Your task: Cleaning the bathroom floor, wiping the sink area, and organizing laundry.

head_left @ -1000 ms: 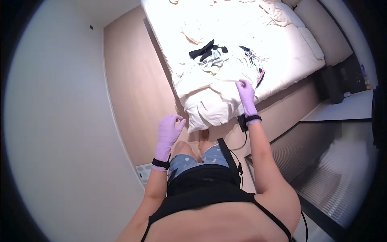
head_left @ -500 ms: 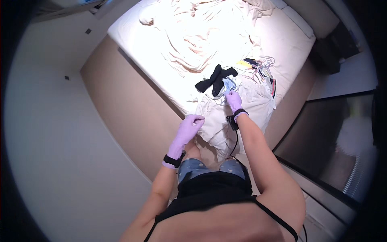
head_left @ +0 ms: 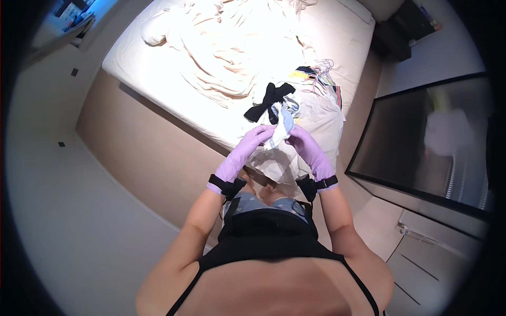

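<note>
In purple gloves, my left hand and my right hand hold up a small white-and-blue sock between them. The fingers of each hand are closed on one side of it, and it hangs at an angle above the near edge of the bed. Just beyond my hands lie black socks in a crossed heap, with more white and blue cloth beside them. Under and to the right of these, a white garment spreads over the bed's corner and droops down the front.
The bed carries a rumpled cream blanket. A bundle of thin pastel cords with a yellow piece lies right of the black socks. A dark-framed glossy panel stands to the right, and a dark cabinet at the far right.
My right hand has lifted the white-and-blue sock off the pile toward me. My left hand has moved up and right and now grips it too. The view has shifted.
</note>
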{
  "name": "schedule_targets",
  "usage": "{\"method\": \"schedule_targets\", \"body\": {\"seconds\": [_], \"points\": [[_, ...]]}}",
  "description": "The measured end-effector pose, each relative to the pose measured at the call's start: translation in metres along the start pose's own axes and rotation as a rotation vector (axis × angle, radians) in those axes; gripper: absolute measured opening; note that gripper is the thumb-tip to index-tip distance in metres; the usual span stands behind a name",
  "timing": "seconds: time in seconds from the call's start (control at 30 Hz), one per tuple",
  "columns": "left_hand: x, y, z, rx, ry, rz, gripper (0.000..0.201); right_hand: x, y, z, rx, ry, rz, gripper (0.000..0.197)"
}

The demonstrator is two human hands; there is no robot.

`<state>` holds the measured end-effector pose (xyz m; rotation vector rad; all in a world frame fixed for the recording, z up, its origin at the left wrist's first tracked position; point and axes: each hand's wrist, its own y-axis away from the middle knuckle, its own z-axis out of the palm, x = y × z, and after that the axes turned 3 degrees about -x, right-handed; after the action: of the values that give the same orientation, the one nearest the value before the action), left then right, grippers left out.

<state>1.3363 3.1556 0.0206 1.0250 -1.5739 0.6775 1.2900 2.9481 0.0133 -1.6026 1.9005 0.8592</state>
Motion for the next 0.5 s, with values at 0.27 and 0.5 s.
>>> {"method": "schedule_targets", "body": {"seconds": [0.27,0.5], "points": [[0.022,-0.006,0.017,-0.096,0.111,0.091,0.02,-0.009,0.054,-0.028,0.025,-0.021,-0.047,0.021],[0.053,0.008,0.033,0.034,-0.147,0.409,0.017,-0.016,0.052,-0.046,-0.008,-0.296,0.039,0.022]]}}
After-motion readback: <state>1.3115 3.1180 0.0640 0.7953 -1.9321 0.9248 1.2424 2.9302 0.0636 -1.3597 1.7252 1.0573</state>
